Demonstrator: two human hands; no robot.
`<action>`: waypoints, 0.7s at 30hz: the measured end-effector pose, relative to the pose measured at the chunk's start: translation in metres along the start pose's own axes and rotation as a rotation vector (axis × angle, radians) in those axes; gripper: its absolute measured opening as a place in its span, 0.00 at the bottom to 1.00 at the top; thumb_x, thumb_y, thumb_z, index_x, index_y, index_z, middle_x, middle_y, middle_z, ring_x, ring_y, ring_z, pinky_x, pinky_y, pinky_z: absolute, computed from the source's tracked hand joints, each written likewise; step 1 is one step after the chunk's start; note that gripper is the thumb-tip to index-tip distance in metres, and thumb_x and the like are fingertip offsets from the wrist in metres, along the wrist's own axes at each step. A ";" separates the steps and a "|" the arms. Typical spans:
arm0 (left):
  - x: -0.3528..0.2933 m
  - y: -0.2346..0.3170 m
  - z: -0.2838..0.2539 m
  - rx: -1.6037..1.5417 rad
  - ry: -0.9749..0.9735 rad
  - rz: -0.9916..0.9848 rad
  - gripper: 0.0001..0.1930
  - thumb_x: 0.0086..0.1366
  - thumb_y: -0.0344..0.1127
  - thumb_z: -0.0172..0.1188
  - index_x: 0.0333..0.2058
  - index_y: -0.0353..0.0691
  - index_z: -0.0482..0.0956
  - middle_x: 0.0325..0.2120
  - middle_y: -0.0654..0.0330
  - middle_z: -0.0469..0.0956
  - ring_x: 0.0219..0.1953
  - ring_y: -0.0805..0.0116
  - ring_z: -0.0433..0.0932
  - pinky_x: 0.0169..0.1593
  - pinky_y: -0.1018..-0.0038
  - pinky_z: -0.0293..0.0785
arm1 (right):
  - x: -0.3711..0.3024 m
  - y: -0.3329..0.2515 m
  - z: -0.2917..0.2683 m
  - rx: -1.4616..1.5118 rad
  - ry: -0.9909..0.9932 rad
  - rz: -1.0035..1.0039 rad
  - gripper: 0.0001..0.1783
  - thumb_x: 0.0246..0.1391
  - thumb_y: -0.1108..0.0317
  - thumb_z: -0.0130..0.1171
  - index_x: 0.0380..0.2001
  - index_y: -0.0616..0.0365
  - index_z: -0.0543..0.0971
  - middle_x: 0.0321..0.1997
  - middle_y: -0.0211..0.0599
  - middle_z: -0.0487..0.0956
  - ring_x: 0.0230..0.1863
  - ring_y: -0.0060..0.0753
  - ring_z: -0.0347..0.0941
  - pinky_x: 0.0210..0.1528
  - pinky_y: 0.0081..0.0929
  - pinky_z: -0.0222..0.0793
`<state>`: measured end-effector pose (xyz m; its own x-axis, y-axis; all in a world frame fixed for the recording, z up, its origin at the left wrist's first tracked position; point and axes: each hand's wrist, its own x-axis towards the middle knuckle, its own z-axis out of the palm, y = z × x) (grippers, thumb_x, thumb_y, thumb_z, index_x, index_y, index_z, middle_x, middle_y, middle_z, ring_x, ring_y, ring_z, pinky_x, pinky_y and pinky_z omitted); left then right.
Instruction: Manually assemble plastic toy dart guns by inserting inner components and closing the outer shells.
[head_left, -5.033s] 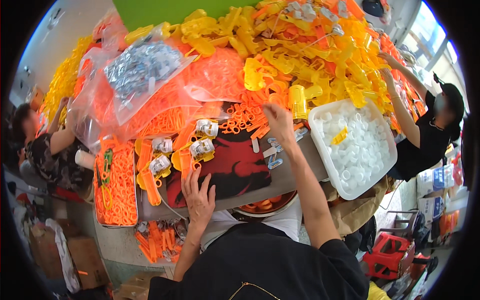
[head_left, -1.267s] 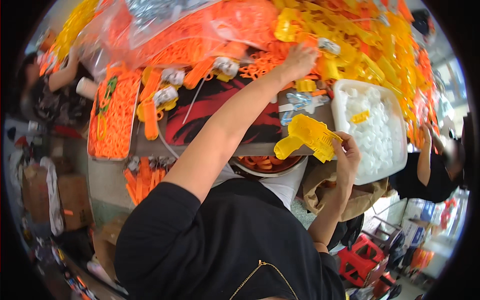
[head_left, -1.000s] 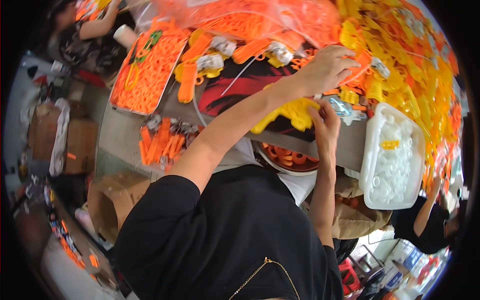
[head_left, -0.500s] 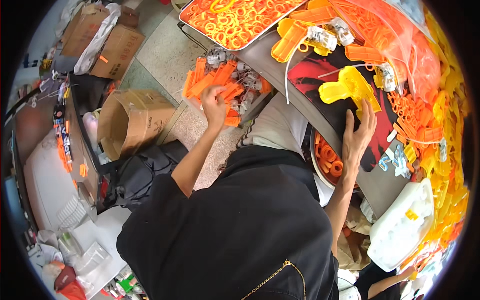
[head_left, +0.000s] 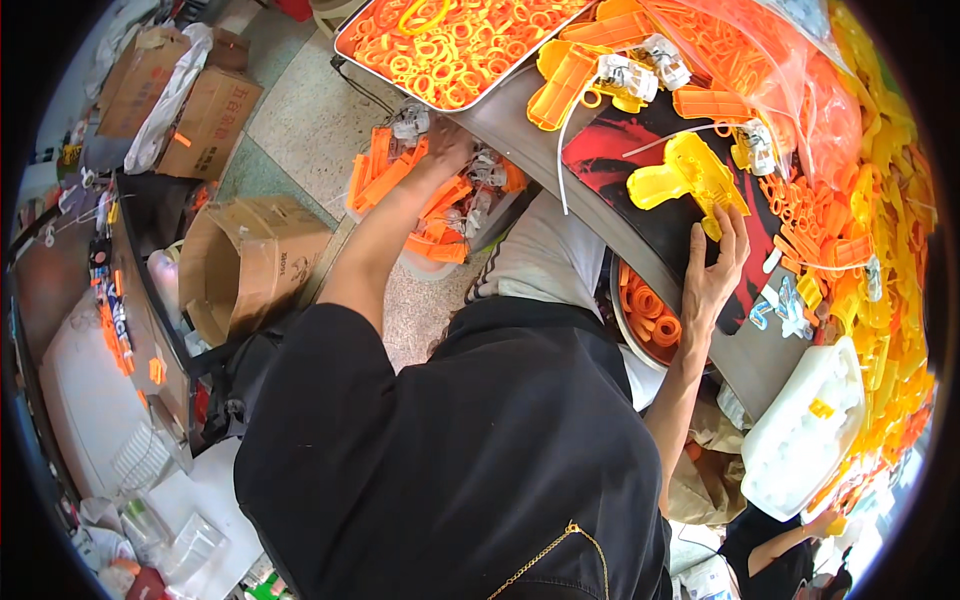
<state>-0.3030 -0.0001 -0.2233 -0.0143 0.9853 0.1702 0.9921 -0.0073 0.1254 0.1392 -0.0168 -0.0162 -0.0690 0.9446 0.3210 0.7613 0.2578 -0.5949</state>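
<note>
My left hand (head_left: pixel 450 147) reaches into a clear bin on the left, among orange plastic pieces (head_left: pixel 378 180) and grey-white small units with wires (head_left: pixel 411 122). It is smeared by motion, so its fingers cannot be made out. On the table, my right hand (head_left: pixel 718 258) has its thumb and fingers around the near end of a yellow toy-gun-shaped shell half (head_left: pixel 683 172). The shell lies open side up on a black and red mat (head_left: pixel 615 150). Beyond it sit yellow shells with orange pieces (head_left: pixel 565 85) and white units with wires (head_left: pixel 628 76).
A tray of orange rings (head_left: pixel 345 42) stands at the table's far left corner. Orange bags (head_left: pixel 815 110), yellow parts (head_left: pixel 885 300) and a white tub (head_left: pixel 845 385) line the right. Below the edge is a bowl of orange rings (head_left: pixel 655 320). Another person's hand (head_left: pixel 822 523) shows lower right.
My left hand has moved farther and to the right, deeper over the bin. My right hand stays at the yellow shell, its fingers closer about its end. The whole view has shifted slightly left.
</note>
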 end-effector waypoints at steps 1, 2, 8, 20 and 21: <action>-0.011 0.002 -0.032 0.054 -0.035 -0.054 0.29 0.56 0.26 0.62 0.59 0.47 0.76 0.54 0.56 0.78 0.60 0.50 0.71 0.71 0.46 0.50 | 0.002 -0.007 -0.005 0.018 0.012 0.001 0.21 0.64 0.62 0.63 0.58 0.55 0.78 0.67 0.46 0.71 0.70 0.47 0.64 0.72 0.42 0.59; -0.026 0.006 -0.064 0.065 -0.028 -0.063 0.29 0.56 0.26 0.62 0.59 0.47 0.76 0.54 0.56 0.78 0.60 0.50 0.71 0.71 0.46 0.50 | 0.003 -0.008 -0.005 0.031 0.012 -0.009 0.21 0.64 0.62 0.63 0.58 0.55 0.78 0.67 0.46 0.71 0.70 0.47 0.64 0.72 0.42 0.59; -0.136 0.034 -0.175 -0.445 0.263 -0.236 0.24 0.55 0.21 0.67 0.52 0.38 0.76 0.49 0.51 0.74 0.52 0.46 0.75 0.57 0.58 0.71 | 0.011 -0.018 -0.001 0.119 -0.003 -0.097 0.21 0.64 0.63 0.63 0.58 0.55 0.79 0.67 0.45 0.72 0.69 0.46 0.65 0.70 0.40 0.62; -0.148 0.020 -0.173 -1.349 0.630 -0.951 0.22 0.64 0.29 0.67 0.55 0.34 0.71 0.41 0.59 0.79 0.39 0.71 0.80 0.44 0.69 0.83 | -0.015 -0.076 -0.005 0.311 0.118 -0.487 0.16 0.53 0.86 0.61 0.44 0.60 0.83 0.48 0.40 0.83 0.50 0.43 0.78 0.56 0.37 0.72; -0.151 0.012 -0.166 -1.327 0.565 -0.990 0.22 0.64 0.29 0.66 0.55 0.34 0.71 0.40 0.60 0.79 0.39 0.72 0.80 0.43 0.69 0.84 | -0.023 -0.082 -0.002 0.384 0.070 -0.520 0.17 0.51 0.88 0.60 0.43 0.61 0.83 0.46 0.41 0.83 0.49 0.44 0.78 0.54 0.38 0.73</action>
<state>-0.3098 -0.1773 -0.0856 -0.8224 0.5309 -0.2045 -0.1783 0.1010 0.9788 0.0794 -0.0604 0.0266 -0.3145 0.6645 0.6779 0.3546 0.7447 -0.5654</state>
